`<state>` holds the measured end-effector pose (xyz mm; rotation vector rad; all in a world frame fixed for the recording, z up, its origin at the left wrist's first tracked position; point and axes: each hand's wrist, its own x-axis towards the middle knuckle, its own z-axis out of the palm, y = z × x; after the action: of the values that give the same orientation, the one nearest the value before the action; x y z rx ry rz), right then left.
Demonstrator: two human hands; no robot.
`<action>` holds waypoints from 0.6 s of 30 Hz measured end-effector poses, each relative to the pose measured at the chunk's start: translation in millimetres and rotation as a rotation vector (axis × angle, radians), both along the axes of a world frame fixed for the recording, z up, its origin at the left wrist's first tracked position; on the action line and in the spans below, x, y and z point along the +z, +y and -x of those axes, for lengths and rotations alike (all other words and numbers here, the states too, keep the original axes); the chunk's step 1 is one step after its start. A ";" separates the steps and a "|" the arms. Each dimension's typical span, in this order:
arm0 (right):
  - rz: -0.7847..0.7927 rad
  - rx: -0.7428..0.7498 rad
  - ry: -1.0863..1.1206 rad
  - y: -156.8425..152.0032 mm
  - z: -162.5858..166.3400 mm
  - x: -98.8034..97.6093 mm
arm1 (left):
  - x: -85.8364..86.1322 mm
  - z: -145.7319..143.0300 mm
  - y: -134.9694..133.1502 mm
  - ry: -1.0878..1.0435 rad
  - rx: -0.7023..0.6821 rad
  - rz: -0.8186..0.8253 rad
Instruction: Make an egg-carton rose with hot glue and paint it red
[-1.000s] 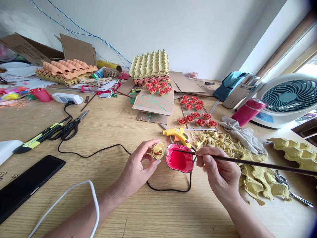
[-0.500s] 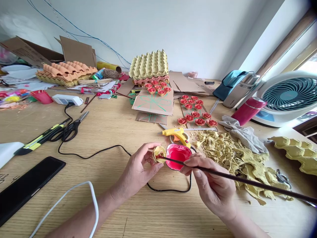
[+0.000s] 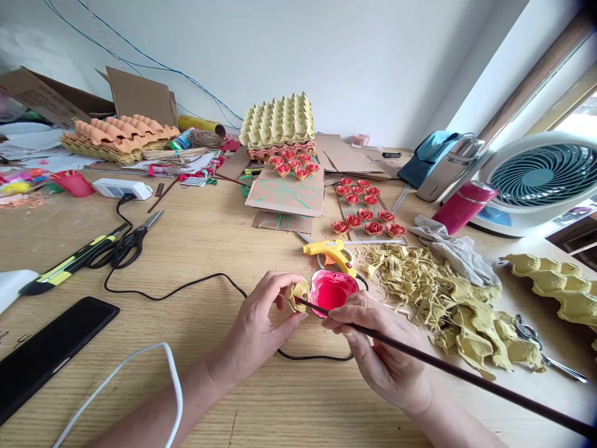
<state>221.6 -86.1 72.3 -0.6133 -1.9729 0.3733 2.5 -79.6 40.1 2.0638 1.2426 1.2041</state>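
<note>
Paint could spill if the brush (image 3: 443,366), pinched in the grip of the right hand (image 3: 382,351), knocks the red cup (image 3: 332,292) at lower centre, just beside the paper rose (image 3: 298,294) clamped in the grip of the left hand (image 3: 254,326).

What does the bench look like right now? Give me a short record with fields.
left hand: fingertips pinch a yellow, unpainted paper rose
right hand: grips a long dark brush, tip at the paper rose
paint: red paint cup on the table, just right of the paper rose
behind: yellow glue gun; red painted roses in rows on cardboard
right side: heap of carton scraps
left side: scissors, black phone
</note>
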 end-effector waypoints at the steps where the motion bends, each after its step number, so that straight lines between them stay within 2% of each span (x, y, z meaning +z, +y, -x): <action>1: 0.005 0.012 -0.023 0.2 -0.1 0.2 | 0.2 -0.2 -0.1 0.003 -0.005 -0.013; 10: -0.117 0.027 -0.088 2.9 -1.6 5.0 | 0.5 -1.2 -0.8 -0.001 0.039 -0.019; 18: -0.097 0.040 -0.039 3.2 -7.0 4.4 | -2.3 -1.2 1.3 -0.022 0.044 0.013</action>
<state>228.6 -82.9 76.7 -0.5239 -2.0298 0.2901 3.7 -78.3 37.7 2.0191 1.2884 1.2316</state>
